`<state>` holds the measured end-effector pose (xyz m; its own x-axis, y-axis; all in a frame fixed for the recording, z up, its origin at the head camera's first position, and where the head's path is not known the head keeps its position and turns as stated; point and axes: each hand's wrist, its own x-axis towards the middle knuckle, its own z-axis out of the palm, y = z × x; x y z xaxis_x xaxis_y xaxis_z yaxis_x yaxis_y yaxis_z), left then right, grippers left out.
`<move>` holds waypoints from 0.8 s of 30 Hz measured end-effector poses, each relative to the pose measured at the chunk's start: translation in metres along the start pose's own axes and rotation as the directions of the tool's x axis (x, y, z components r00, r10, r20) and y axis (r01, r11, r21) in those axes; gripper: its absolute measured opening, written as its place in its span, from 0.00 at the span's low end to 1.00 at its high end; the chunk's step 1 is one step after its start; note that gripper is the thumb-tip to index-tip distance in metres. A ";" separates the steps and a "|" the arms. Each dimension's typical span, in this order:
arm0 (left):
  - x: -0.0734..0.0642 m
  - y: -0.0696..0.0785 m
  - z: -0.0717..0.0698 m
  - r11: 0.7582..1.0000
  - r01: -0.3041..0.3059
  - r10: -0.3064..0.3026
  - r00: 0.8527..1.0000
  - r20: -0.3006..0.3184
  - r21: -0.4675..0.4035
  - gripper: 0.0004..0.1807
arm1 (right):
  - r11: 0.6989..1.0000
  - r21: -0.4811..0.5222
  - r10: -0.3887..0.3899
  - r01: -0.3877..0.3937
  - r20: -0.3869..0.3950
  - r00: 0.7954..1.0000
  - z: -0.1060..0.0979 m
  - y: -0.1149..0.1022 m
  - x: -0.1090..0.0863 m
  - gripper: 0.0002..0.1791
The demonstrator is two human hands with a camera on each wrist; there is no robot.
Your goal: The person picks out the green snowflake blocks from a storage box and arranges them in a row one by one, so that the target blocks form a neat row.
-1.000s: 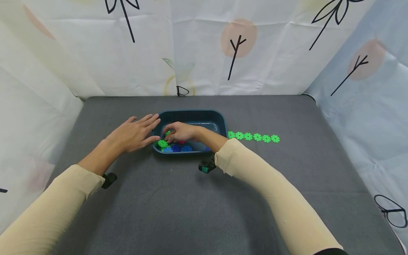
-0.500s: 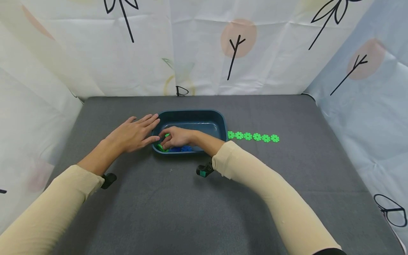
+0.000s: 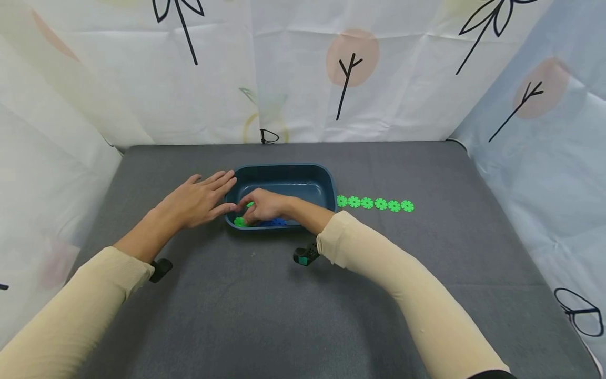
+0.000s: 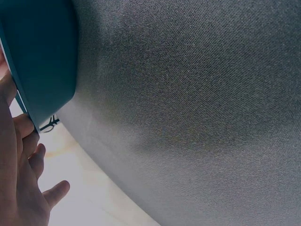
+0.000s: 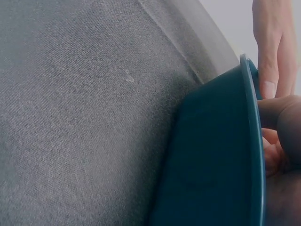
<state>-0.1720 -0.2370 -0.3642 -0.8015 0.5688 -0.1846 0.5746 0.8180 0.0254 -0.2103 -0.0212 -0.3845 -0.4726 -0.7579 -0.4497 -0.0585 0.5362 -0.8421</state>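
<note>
Through my cameras I count one blue tray (image 3: 295, 185); the left hand (image 3: 201, 200), straight-fingered, touches its rim. The right hand (image 3: 267, 205) bends inside among green pieces (image 3: 239, 222) and blue pieces (image 3: 279, 222); I can't tell its grip. Six green discs (image 3: 381, 203) form a row to the right.

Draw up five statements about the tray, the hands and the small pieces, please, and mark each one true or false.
1. The right hand reaches into the blue tray. True.
2. A row of green pieces lies outside the tray. True.
3. That row is on the tray's left in the head view. False: it is on the right.
4. The left hand is curled into a fist. False: its fingers are extended at the tray's rim.
5. Blue pieces lie inside the tray. True.
</note>
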 end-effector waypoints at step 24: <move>0.004 0.003 -0.002 1.000 0.013 -0.014 0.999 0.032 0.019 0.41 | 0.993 -0.095 -0.069 0.067 -0.014 0.998 -0.033 0.009 -0.054 0.20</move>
<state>-0.1741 -0.2321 -0.3625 -0.8039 0.5542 -0.2162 0.5668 0.8238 0.0040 -0.2142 0.0362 -0.3578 -0.4794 -0.7877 -0.3869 -0.1736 0.5172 -0.8381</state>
